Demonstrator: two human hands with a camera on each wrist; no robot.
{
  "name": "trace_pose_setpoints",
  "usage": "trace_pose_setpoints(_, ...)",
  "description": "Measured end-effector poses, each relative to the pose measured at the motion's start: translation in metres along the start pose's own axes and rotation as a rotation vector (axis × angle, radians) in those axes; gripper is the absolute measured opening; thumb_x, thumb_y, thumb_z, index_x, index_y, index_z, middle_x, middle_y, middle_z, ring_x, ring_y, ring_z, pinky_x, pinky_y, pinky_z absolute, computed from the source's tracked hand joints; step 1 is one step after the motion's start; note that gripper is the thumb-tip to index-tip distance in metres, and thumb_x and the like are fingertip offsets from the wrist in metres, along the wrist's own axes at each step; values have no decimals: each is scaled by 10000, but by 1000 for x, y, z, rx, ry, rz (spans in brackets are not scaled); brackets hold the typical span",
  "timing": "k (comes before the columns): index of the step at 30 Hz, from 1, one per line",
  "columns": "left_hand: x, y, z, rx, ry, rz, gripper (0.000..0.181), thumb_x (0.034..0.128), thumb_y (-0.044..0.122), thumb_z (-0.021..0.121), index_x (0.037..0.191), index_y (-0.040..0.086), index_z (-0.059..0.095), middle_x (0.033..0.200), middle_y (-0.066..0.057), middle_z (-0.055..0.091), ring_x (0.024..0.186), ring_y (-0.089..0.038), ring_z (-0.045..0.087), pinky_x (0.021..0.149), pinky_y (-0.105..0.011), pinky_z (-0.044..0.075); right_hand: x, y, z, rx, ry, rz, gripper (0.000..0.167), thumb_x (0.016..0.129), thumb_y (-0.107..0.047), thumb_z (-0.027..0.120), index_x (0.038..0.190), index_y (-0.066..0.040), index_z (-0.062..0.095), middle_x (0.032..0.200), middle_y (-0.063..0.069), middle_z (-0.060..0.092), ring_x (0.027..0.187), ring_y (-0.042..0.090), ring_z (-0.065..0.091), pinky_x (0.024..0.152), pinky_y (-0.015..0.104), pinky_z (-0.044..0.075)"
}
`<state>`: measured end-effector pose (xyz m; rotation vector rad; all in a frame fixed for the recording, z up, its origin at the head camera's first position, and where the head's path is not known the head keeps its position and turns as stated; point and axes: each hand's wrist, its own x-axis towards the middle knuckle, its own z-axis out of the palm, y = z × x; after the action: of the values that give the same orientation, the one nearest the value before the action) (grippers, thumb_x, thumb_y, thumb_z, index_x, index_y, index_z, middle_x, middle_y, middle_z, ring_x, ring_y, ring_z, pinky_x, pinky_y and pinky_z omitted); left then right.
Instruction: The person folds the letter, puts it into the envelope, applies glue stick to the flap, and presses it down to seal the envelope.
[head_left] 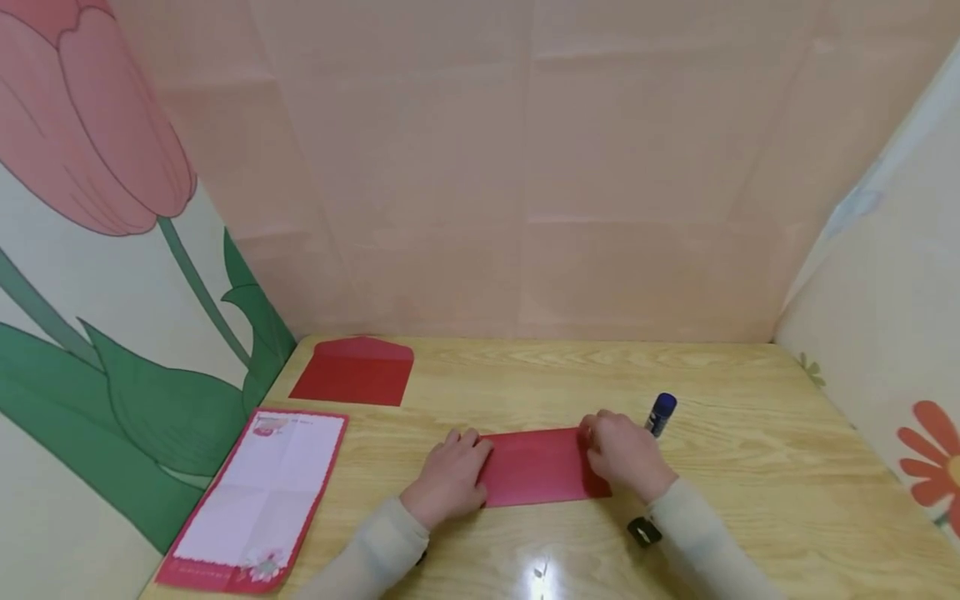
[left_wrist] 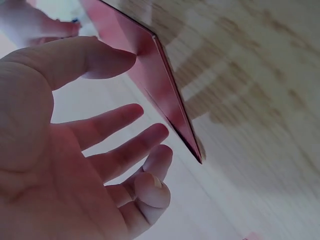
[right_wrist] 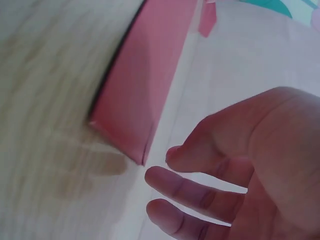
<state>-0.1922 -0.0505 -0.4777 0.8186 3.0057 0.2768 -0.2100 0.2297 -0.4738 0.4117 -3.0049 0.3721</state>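
Observation:
A red envelope (head_left: 534, 467) lies flat on the table between the two hands. At its left edge is my left hand (head_left: 448, 477), fingers loosely bent. In the left wrist view its thumb (left_wrist: 107, 60) overlaps the envelope (left_wrist: 165, 82), and the other fingers are spread beside it. My right hand (head_left: 628, 454) is at the envelope's far right corner. The right wrist view has the thumb and forefinger close together, just off a corner of the envelope (right_wrist: 137, 85), with no paper visible between them.
A glue stick (head_left: 660, 414) with a dark blue end is just behind the right hand. Another red envelope (head_left: 352, 379), flap raised, lies at the back left. A red-bordered white letter sheet (head_left: 258, 492) is at the left. A small black object (head_left: 643, 532) is beside the right wrist.

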Motion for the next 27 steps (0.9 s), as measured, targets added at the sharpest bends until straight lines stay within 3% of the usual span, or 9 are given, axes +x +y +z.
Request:
trace_pose_setpoints(7,-2,3,-4,-10,12,-9,426,810,189,757,1204,82,634,1048,-32,545,902,-194,447,694,-321,438,3,-2,-5,35,38,-17,254,821,16,691,1069,-32,713,873,88,635,726,207,603,566,336,507)
trace_pose_setpoints(12,-7,-2,-10,-25,17,-141,408,809,230,801,1106,-8,653,991,-87,516,906,-241,449,668,-356,447,1,0,-6,63,60,10,254,835,79,648,1068,-2,709,912,136,643,799,266,660,703,411,566)
trace_pose_setpoints(14,-8,-4,-12,-42,16,-181,375,806,227,810,1052,-13,659,968,-90,503,890,-242,437,648,-349,439,0,-2,-5,59,54,0,285,814,100,644,1062,-18,716,902,114,627,777,248,642,681,399,560)
trace_pose_setpoints(16,-8,-5,-12,-55,14,-171,372,821,237,795,1071,-5,665,996,-94,510,905,-245,441,662,-349,456,0,-7,-3,55,41,-49,311,810,109,633,1068,-37,727,895,85,604,751,205,609,661,361,547)
trace_pose_setpoints(20,-5,2,-9,-57,1,-63,491,852,324,756,1237,35,658,1179,-131,532,1016,-268,469,765,-365,503,2,-25,5,71,-9,-181,332,842,97,601,1103,-55,741,898,61,560,712,145,532,622,292,505)
trace_pose_setpoints(22,-3,8,-5,-34,-7,-30,526,855,371,748,1267,57,658,1215,-128,538,1051,-272,476,799,-371,507,1,-34,9,75,-33,-210,313,872,71,602,1113,-66,747,910,67,555,703,138,515,620,286,497)
trace_pose_setpoints(27,-5,6,3,-6,-16,-82,507,862,409,745,1234,72,674,1156,-84,554,1027,-262,472,755,-401,496,0,-40,14,51,-41,-171,303,867,19,657,1118,-114,763,939,69,573,707,154,517,584,311,483)
